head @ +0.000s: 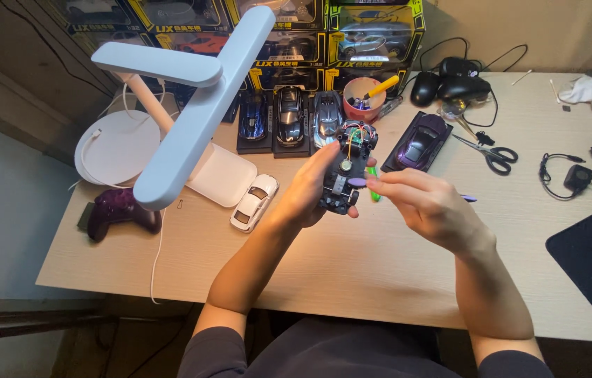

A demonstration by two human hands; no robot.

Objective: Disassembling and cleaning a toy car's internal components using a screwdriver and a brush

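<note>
Toy car chassis (347, 168), body shell off, wiring exposed: one, held above the tabletop (352, 266) in the left hand (310, 189), fingers closed round its side. Right hand (425, 203): fingers pinched on a small green-tipped tool (374, 192) at the chassis edge. Behind: three model cars (289, 117) on display bases, one purple car (422, 140), one white car (254, 203), one white desk lamp (191, 105) overhanging at left, one pair of scissors (489, 152), one purple game controller (117, 210).

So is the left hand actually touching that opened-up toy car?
Touching. The head view shows the left hand cradling the toy car chassis from beneath, fingers wrapped along its side.
</note>
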